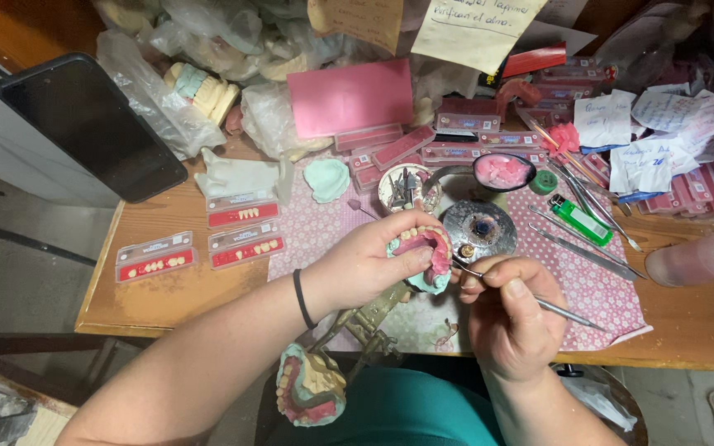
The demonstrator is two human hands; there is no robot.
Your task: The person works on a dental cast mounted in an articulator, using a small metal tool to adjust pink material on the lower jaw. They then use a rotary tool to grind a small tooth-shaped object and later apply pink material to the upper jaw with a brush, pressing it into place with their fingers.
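My left hand (365,266) grips a denture model (427,256) with pink wax gums and pale teeth on a mint-green plaster base. My right hand (512,318) pinches a thin metal wax tool (555,310), whose tip touches the pink wax on the model's right side. Both hands meet over a patterned pink cloth (605,289) at the table's front edge. A second denture model (311,386) on a metal articulator (369,326) sits low, near my lap.
Tooth cards with red strips (243,215) lie on the wooden table (159,289) at left. A dark phone (92,124) lies at the far left. A round metal burner (479,230), a green lighter (582,221), several metal tools (588,252) and a bottle (700,260) are at right.
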